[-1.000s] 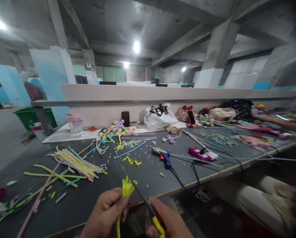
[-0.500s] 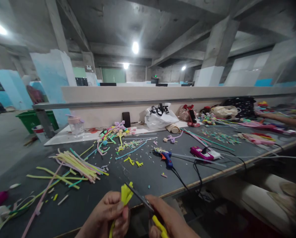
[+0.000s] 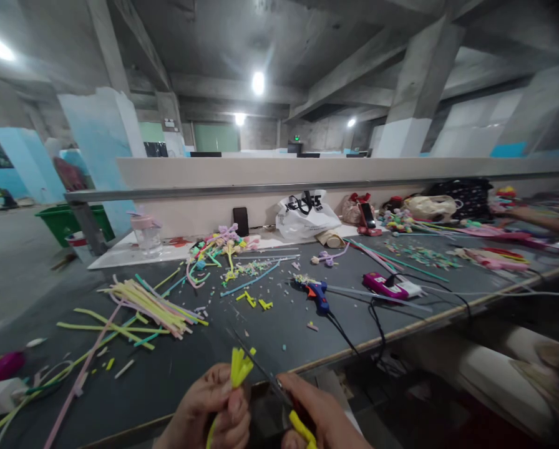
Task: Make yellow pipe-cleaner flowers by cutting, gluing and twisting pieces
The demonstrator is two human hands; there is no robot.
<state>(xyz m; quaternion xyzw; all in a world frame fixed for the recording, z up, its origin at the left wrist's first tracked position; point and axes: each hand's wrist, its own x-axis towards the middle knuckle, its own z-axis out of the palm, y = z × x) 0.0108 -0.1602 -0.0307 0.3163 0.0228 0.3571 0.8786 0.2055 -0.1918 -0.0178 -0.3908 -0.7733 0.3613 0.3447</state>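
Pinching yellow strip bundle (image 3: 241, 369) upright between fingers of left hand (image 3: 214, 408), near tabletop (image 3: 167, 374) edge. Gripping yellow-handled scissors (image 3: 302, 428) in fingers of right hand (image 3: 321, 408), angled beside bundle. Facing blue glue gun (image 3: 319, 298).

From where I stand, this is a workshop floor inside a raw concrete building: bare grey ceiling beams (image 3: 349, 93), concrete pillars painted white and pale blue low down (image 3: 102, 125), and round white lamps (image 3: 257, 83) overhead. A long dark-grey counter (image 3: 176, 368) with a wooden edge runs off toward two o'clock, where another person's forearm (image 3: 536, 219) reaches over it. Coloured fuzzy stems (image 3: 148, 305), clipped scraps (image 3: 249, 269) and a blue glue gun (image 3: 320, 298) lie across it, and a green plastic bin (image 3: 55, 219) stands at ten o'clock.
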